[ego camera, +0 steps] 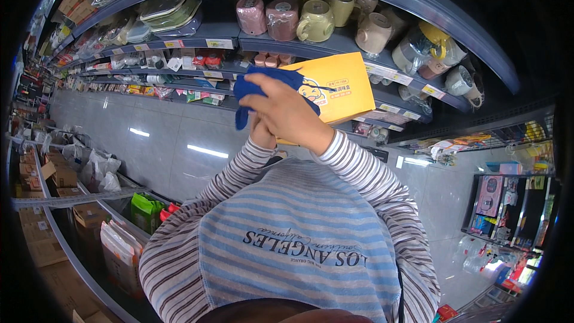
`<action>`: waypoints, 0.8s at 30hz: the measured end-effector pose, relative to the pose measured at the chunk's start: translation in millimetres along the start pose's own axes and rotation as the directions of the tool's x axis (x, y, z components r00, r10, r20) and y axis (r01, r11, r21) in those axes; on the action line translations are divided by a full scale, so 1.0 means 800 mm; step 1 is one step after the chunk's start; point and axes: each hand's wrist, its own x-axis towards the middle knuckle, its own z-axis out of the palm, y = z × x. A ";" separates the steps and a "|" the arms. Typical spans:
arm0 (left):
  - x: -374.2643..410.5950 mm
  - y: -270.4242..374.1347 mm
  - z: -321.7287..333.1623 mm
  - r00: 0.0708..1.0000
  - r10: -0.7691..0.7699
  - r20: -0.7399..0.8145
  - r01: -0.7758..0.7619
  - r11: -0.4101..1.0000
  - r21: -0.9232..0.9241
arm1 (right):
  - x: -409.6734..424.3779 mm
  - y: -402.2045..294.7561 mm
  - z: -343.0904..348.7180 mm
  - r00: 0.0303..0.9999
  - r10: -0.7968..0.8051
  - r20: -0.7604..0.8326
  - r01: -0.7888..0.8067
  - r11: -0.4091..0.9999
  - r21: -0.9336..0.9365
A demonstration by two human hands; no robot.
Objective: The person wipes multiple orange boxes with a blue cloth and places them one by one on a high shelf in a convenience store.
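Note:
A dark blue cloth [269, 81] is bunched up in front of my chest. My right hand [287, 114] lies over the cloth with its fingers curled on it. Behind and below it is my left hand [262, 132], mostly covered, so its fingers are hard to make out. A yellow cardboard box [347, 85] with a cartoon duck and writing is just beyond my right hand, partly under the cloth. What holds the box up is hidden.
Wrapped mugs, such as a pink mug [250, 14] and a yellow mug [316, 20], stand on a dark shelf [215, 31] ahead. Food containers [172, 13] sit left of them. Lower left, a shelf [112, 217] holds cartons and packets; a display rack [511, 206] stands right.

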 end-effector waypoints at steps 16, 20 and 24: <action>0.007 0.049 0.021 0.955 -0.245 0.166 0.289 0.895 -0.340 | -0.063 0.054 -0.045 0.786 0.087 -0.613 -0.274 0.937 -0.218; 0.006 0.046 0.031 0.924 -0.262 0.279 0.354 0.861 -0.364 | -0.055 0.046 -0.025 0.880 -0.060 -0.472 -0.102 0.945 -0.311; 0.020 0.036 -0.002 0.926 -0.160 0.341 0.299 0.863 -0.407 | -0.065 0.009 0.014 0.953 -0.301 -0.019 0.287 0.924 -0.251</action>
